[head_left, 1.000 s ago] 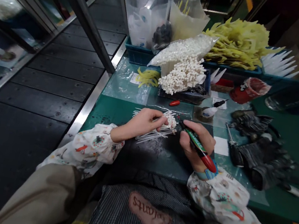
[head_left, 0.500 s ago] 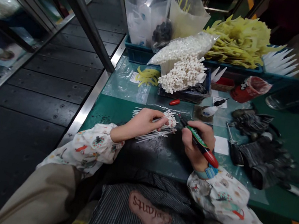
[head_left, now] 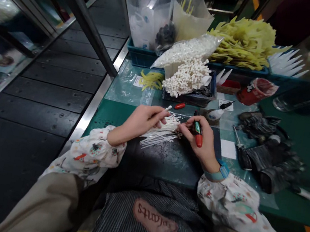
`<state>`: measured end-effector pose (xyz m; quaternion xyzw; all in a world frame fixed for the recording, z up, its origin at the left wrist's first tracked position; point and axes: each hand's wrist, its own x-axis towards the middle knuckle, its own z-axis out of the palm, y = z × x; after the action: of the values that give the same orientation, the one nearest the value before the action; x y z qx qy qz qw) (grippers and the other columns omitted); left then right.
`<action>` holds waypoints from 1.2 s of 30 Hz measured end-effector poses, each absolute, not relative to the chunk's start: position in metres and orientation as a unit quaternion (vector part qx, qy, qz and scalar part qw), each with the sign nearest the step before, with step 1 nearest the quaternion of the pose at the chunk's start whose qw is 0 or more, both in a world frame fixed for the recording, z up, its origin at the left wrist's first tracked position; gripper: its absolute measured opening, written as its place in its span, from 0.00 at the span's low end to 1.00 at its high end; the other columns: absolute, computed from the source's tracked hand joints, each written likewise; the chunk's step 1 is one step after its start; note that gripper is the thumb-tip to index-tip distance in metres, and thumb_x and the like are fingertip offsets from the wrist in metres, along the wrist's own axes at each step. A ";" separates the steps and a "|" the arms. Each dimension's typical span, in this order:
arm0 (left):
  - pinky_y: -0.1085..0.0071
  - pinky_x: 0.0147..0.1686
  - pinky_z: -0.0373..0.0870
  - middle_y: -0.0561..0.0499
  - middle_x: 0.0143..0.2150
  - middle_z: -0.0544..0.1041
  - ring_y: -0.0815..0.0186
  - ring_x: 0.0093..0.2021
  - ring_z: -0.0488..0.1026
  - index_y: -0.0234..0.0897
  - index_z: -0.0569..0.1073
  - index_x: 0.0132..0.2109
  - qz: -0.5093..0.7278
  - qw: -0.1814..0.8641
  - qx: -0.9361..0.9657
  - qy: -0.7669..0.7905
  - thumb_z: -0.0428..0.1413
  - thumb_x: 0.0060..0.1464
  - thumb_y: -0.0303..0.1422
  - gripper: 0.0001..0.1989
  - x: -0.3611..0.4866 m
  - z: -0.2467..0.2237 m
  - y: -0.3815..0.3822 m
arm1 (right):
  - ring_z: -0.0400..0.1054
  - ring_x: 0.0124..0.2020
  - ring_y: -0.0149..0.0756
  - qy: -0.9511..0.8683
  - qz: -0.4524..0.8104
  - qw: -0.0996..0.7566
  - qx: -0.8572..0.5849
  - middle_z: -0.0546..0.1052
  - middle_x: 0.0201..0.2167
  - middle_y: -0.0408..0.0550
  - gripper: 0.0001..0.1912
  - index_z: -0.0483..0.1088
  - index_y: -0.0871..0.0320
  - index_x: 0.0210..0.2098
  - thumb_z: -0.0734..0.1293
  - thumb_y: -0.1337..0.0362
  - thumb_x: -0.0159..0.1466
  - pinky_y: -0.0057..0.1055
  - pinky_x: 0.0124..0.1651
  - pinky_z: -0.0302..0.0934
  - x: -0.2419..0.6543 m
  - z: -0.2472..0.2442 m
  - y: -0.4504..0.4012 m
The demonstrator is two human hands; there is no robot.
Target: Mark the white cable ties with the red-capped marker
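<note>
White-tipped sticks lie in a loose pile between the two hands. From where I stand, the left hand has thumb and forefinger pinched on one white-headed stick; the right hand is curled around a red-ended marker, close by the pile. Just beyond the left fingertips lies a red cap.

marker: red end, green label with pale print, dark barrel; held aslant in the right hand, red end toward the wearer, writing tip not clearly visible. white sticks: thin, straight, pale-headed; lying in a loose, partly crossed heap between the hands. single white stick: rounded head exposed at the fingertips of the left hand, shaft largely hidden.
</note>
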<state>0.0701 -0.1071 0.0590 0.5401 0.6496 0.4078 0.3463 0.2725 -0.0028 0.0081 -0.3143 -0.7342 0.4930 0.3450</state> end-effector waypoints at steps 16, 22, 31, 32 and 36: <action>0.73 0.24 0.53 0.55 0.23 0.64 0.73 0.22 0.57 0.34 0.71 0.31 0.336 0.545 0.538 0.548 0.48 0.70 0.40 0.21 0.091 0.057 -0.105 | 0.77 0.37 0.37 -0.699 0.517 0.394 -0.299 0.77 0.33 0.41 0.14 0.67 0.52 0.36 0.76 0.57 0.63 0.35 0.42 0.70 0.271 0.009 -0.013; 0.73 0.25 0.55 0.55 0.23 0.64 0.72 0.22 0.59 0.34 0.71 0.32 0.325 0.523 0.556 0.558 0.47 0.70 0.43 0.22 0.091 0.051 -0.105 | 0.78 0.34 0.35 -0.669 0.560 0.394 -0.289 0.81 0.34 0.41 0.17 0.64 0.52 0.36 0.77 0.56 0.62 0.34 0.42 0.73 0.269 0.012 -0.016; 0.75 0.23 0.54 0.54 0.25 0.67 0.74 0.21 0.59 0.33 0.70 0.31 0.332 0.593 0.494 0.542 0.52 0.66 0.42 0.19 0.092 0.053 -0.106 | 0.80 0.35 0.36 -0.590 0.649 0.394 -0.275 0.83 0.35 0.42 0.23 0.61 0.51 0.40 0.79 0.56 0.59 0.32 0.40 0.75 0.266 0.010 -0.015; 0.76 0.22 0.53 0.53 0.27 0.68 0.75 0.21 0.58 0.33 0.70 0.32 0.350 0.621 0.459 0.530 0.53 0.65 0.44 0.19 0.093 0.052 -0.106 | 0.80 0.34 0.35 -0.585 0.655 0.395 -0.268 0.83 0.35 0.41 0.23 0.60 0.50 0.40 0.79 0.56 0.60 0.32 0.39 0.75 0.266 0.010 -0.015; 0.77 0.20 0.39 0.58 0.25 0.60 0.77 0.20 0.46 0.32 0.72 0.39 0.401 0.748 0.290 0.443 0.59 0.60 0.49 0.21 0.092 0.048 -0.106 | 0.80 0.33 0.35 -0.608 0.636 0.417 -0.229 0.83 0.35 0.40 0.21 0.59 0.50 0.40 0.77 0.58 0.62 0.33 0.39 0.75 0.267 0.015 -0.020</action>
<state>0.0922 -0.1058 0.0478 0.2896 0.4428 0.4013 0.7477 0.2674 -0.0197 0.0153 -0.2291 -0.6078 0.6357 0.4171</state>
